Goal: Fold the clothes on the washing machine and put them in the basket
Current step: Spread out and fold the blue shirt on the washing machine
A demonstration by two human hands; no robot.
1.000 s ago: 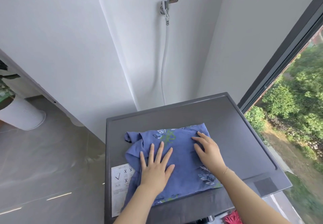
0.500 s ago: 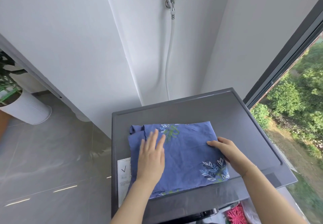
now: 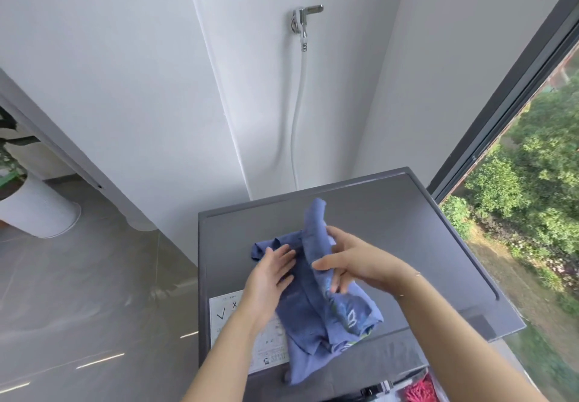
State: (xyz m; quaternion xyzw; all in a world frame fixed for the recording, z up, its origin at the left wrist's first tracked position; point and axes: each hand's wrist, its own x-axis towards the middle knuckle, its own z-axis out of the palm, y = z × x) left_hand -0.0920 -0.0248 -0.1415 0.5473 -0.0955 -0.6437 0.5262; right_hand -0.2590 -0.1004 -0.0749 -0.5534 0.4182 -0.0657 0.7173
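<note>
A blue garment with a leaf print [image 3: 308,323] lies on the dark grey top of the washing machine [image 3: 407,213]. My right hand [image 3: 357,260] grips the garment's right edge and holds it lifted over the middle, so the fabric stands up in a fold. On the garment's left half my left hand [image 3: 272,271] lies flat with its fingers spread, pressing the cloth down. The near end of the garment hangs a little over the machine's front edge. No basket is clearly in view.
A white instruction sticker [image 3: 238,317] sits on the machine's near left corner. A tap with a white hose [image 3: 305,25] is on the wall behind. A window [image 3: 517,166] runs along the right, a white plant pot [image 3: 37,210] stands on the floor at left. Something red [image 3: 418,394] shows below the machine's front.
My right hand has taken hold of the garment's right edge and lifted it leftward over the middle. My left hand has stayed pressed on the left half.
</note>
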